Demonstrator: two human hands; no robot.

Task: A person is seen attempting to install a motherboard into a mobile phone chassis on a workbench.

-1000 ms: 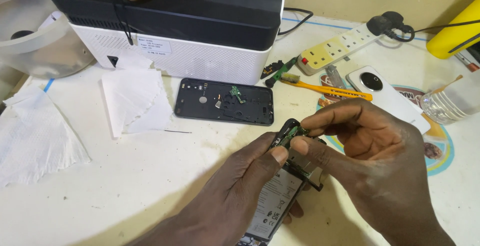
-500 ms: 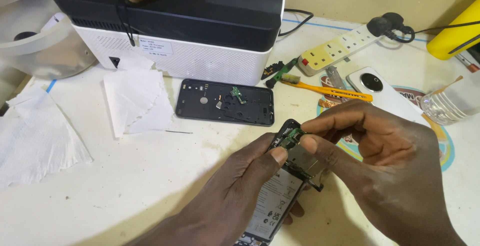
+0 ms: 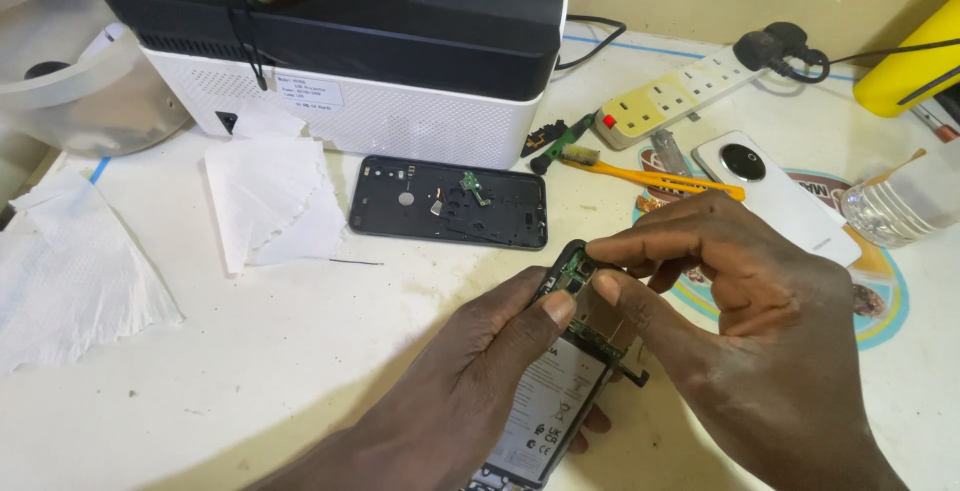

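Left hand: left hand (image 3: 470, 391) comes in from 7 o'clock and grasps the opened dark smartphone with exposed battery and green circuit board (image 3: 560, 371); thumb lies along the phone's left edge, fingers underneath, so the body is propped off the table and steadied.
Right hand: right hand (image 3: 740, 321) comes in from 4 o'clock, fingertips pinched at the phone's upper end on or beside the green board near the top edge; whether a small part sits between them cannot be told.
Phone position: lower centre of the frame, tilted, top end pointing to about 1 o'clock, open side up, probably so the board faces the eyes.
Back cover: black rectangular plastic phone shell with small loose parts lying in it (image 3: 448, 201), flat on the table at 11 o'clock from the hands, apart from them; it seems to serve as a parts tray.
Tissue: two white paper tissues (image 3: 270, 196), at 10 o'clock, lying flat.
Box: black-topped white machine (image 3: 350, 61), at 12 o'clock behind the shell.
Brush: yellow-handled toothbrush (image 3: 650, 173), at 1 o'clock, beside a white extension strip (image 3: 680, 96).
Second phone: white phone with round camera ring (image 3: 775, 196), face down at 2 o'clock.
Surface: white, scuffed worktable (image 3: 250, 371).
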